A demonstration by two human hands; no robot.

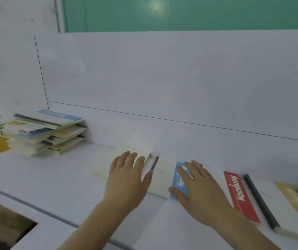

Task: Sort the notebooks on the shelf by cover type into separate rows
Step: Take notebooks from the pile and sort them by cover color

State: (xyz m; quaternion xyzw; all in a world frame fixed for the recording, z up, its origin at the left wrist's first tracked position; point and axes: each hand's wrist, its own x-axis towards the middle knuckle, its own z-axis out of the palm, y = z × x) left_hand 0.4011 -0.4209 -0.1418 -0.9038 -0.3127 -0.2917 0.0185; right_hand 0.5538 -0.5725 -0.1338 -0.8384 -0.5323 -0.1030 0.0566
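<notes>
Two hands are extended over the white shelf (54,179), and we see both with fingers straight and spread, grasping nothing. Our left hand (126,179) lies flat on a pale cream notebook (105,165) near the shelf's middle; its fingers (135,159) reach toward the back panel (162,78). Our right hand (200,188) lies flat on a white notebook with a blue band (178,179), which sits just beside the cream one, with a dark spine edge (154,164) showing between them. To the right of that lies a white notebook with a red band (240,197), then a notebook with a black spine (259,201), then a yellow-covered notebook (292,199) at the frame's right edge; these form a row along the shelf. Well apart, at the left rear of the shelf, a loose stack of notebooks (49,130) leans unevenly, topped by a blue-banded cover. Motion blur prevents us from reading most cover details.
</notes>
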